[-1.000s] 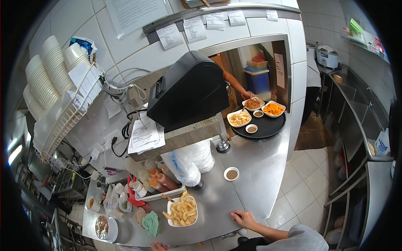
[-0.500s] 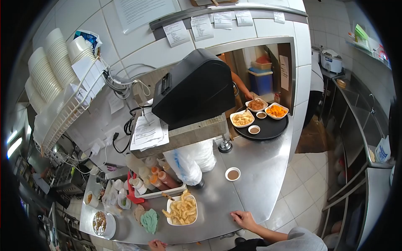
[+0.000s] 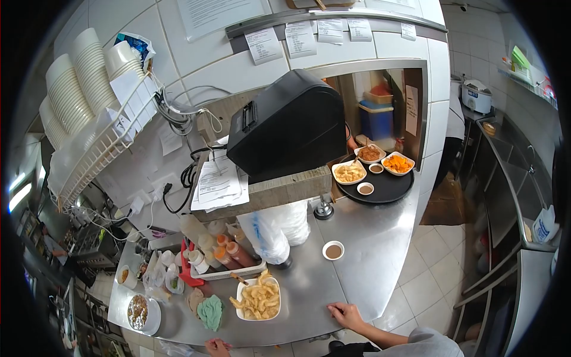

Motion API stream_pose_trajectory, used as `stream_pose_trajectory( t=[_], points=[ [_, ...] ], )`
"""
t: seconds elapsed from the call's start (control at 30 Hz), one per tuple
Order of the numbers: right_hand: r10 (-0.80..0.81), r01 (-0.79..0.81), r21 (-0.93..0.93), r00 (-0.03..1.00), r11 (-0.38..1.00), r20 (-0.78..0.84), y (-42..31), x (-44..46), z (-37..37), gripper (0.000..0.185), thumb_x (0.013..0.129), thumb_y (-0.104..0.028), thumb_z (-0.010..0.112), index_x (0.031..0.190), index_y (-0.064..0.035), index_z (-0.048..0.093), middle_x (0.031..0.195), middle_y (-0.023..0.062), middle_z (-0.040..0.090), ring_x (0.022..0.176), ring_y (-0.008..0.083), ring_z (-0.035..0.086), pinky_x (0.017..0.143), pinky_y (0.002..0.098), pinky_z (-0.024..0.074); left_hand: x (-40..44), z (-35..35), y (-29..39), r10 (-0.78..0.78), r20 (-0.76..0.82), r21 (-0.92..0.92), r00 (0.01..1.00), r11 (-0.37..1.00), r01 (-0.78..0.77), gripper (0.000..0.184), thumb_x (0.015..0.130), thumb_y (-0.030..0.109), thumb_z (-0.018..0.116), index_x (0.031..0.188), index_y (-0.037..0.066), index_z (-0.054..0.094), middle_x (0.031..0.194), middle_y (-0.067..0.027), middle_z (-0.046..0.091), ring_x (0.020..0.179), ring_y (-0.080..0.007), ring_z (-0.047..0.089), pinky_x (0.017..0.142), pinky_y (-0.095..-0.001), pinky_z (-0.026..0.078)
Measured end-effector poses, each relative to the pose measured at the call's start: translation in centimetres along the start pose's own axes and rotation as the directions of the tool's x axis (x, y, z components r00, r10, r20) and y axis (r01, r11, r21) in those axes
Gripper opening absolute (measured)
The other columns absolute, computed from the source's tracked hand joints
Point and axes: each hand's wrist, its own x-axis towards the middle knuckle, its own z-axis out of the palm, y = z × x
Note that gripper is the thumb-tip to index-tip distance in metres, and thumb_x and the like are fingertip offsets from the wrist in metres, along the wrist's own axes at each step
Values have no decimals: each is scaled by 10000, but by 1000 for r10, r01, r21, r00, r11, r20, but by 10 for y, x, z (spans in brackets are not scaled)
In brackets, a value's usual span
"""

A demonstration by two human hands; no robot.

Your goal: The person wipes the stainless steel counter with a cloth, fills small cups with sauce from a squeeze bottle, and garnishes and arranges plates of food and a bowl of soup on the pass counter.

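My right hand [image 3: 347, 315] rests on the steel counter near its front right edge, fingers curled together with nothing in them. At the front edge, low in the head view, my left hand [image 3: 218, 346] shows only in part; its fingers look loosely closed and hold nothing visible. Between and beyond the hands stands a white square bowl [image 3: 279, 310] of pale fried strips [image 3: 258, 298], with a wooden-looking utensil handle sticking out. A green cloth [image 3: 210, 312] lies left of the bowl. Farther back sits a small white cup of brown sauce [image 3: 333, 250].
A black round tray [image 3: 386, 195] at the pass window carries filled bowls and sauce cups. Sauce bottles [image 3: 226, 257] stand in a caddy. Overhead are a black machine [image 3: 285, 128] on a shelf and a rack of cups [image 3: 89, 154]. A white tub [image 3: 153, 318] stands at left.
The other person's arm at the pass window has drawn back from the tray, mostly behind the black machine. The view has shifted slightly. My hands stay at the counter's edge.
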Motion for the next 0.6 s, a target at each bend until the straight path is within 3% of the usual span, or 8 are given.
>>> stream_pose_trajectory(
  t=[0.27, 0.43, 0.6],
  points=[
    [14, -14, -5, 1000, 1000, -11, 3, 0, 0, 162, 809, -175, 566, 883, -49, 636, 572, 92, 579, 471, 141, 547, 472, 270, 440, 2, 8, 3, 34, 10, -11, 999, 999, -34, 129, 806, 125, 455, 792, 4, 499, 587, -77, 535, 493, -147, 480, 466, -269, 404],
    [-17, 17, 21, 1000, 1000, -22, 5, -1, 1, 160, 807, -170, 568, 891, -51, 634, 586, 105, 580, 472, 154, 548, 477, 278, 444, 3, 14, 5, -30, 28, -23, 999, 999, 31, 118, 805, 130, 459, 789, 17, 490, 586, -59, 524, 491, -130, 458, 464, -258, 389],
    [7, -6, -21, 999, 1000, 37, 1, 0, -2, 179, 822, -141, 560, 903, 3, 629, 601, 79, 603, 542, 98, 582, 490, 227, 446, 10, 17, -6, -5, 63, -9, 998, 1000, 6, 132, 811, 146, 463, 774, 21, 484, 582, -49, 511, 490, -122, 455, 459, -253, 383]
  ],
)
